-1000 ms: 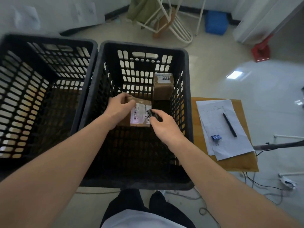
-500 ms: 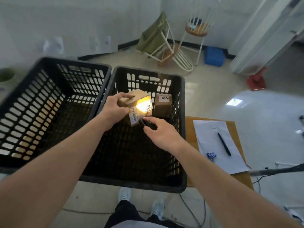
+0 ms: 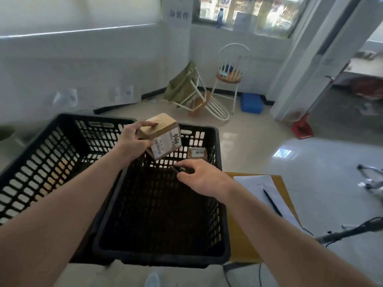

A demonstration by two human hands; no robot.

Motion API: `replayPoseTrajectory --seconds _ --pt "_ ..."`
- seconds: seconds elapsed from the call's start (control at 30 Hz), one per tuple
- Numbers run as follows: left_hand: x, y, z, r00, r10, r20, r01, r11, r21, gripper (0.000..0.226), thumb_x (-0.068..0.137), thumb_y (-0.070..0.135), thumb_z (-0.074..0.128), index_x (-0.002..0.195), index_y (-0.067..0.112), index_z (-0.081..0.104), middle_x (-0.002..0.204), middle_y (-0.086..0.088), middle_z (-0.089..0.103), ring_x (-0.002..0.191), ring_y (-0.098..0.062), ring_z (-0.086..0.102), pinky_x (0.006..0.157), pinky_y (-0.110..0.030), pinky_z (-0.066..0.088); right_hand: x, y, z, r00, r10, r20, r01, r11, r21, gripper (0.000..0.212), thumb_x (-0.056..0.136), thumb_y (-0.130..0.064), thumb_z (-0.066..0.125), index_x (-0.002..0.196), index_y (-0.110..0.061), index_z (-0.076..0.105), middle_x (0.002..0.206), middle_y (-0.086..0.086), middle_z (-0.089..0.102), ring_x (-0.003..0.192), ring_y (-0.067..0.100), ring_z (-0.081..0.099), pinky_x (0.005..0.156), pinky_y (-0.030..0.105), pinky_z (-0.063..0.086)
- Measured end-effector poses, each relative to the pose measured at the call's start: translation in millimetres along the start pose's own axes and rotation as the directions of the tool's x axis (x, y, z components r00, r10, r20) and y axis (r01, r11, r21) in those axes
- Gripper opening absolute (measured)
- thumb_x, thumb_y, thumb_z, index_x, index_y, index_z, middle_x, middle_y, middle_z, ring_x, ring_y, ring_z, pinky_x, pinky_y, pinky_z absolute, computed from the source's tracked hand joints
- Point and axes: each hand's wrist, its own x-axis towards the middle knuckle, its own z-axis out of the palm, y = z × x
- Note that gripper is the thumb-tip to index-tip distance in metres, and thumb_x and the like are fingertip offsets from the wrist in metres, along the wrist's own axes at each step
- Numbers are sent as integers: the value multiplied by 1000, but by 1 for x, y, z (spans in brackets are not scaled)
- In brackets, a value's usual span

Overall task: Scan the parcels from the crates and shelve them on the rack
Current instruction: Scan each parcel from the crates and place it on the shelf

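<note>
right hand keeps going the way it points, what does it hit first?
Probably the held parcel, gripped by the left hand just beyond the right hand and its small dark scanner. Depth is unclear.

Both forearms bare up to frame edge, no sleeves, no watch, no rings, no gloves on left hand (image 3: 132, 145) or right hand (image 3: 204, 177). Nails short, unpainted. Below and between the arms: a pale shoe toe (image 3: 152, 280), blurred, can't tell more.
</note>
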Motion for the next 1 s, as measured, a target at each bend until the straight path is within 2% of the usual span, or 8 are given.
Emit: replayPoseTrajectory --seconds 0.17,0.3,0.4,0.53,0.7,0.87,0.93,1.0 --pt "3 10 -6 1000 25 18 -24 999 -41 64 81 1 83 122 48 69 120 3 62 109 -16 68 72 -18 60 4 -13 0 990 -31 -136 39 998 53 42 105 -41 57 147 -45 58 113 -10 69 95 8 66 70 17 48" --pt "6 25 -15 997 -12 74 21 993 -119 83 67 20 86 132 63 58 136 -7 58 111 -27 72 91 -41 63 14 -27 4 931 -24 -364 73 990 120 44 108 -43 54 151 -45 52 99 -28 58 84 0 62 56 7 41" --pt "6 31 -26 991 -41 125 65 979 -195 94 63 22 86 134 73 50 149 -5 47 116 -30 71 91 -43 63 22 -43 11 854 -7 -520 118 976 182 47 110 -43 52 156 -40 48 122 -16 68 101 6 64 82 19 48" --pt "-2 40 -47 981 -53 186 96 968 -231 95 62 16 82 135 69 52 140 -8 60 105 -25 77 79 -36 65 30 -59 17 760 -12 -649 183 963 197 49 111 -40 50 159 -35 45 147 0 63 135 22 57 115 44 44" --pt "-34 55 -75 987 -72 140 99 976 -194 95 61 19 82 142 60 52 116 -14 71 99 -26 79 77 -39 65 36 -72 20 759 -103 -643 293 936 196 49 110 -38 50 159 -34 45 154 -1 58 142 18 50 106 29 35" --pt "-90 68 -94 994 -105 1 105 990 -99 85 62 31 81 134 65 55 116 -16 66 100 -28 77 83 -40 65 33 -84 29 770 -279 -573 451 874 181 47 110 -34 52 157 -34 47 112 -35 53 92 -39 45 78 -2 33" --pt "-120 72 -100 990 -113 -80 108 992 -63 82 65 33 80 135 64 55 118 -16 63 105 -31 74 84 -42 65 28 -89 33 790 -348 -504 493 850 185 47 110 -35 52 157 -34 47 116 -38 51 96 -38 44 89 5 34" --pt "-153 76 -103 980 -125 -157 119 992 -49 79 67 34 80 135 63 55 121 -16 60 109 -33 71 84 -42 65 17 -95 40 796 -421 -435 540 818 197 48 110 -36 52 158 -33 46 139 -18 62 123 -16 52 107 25 45"
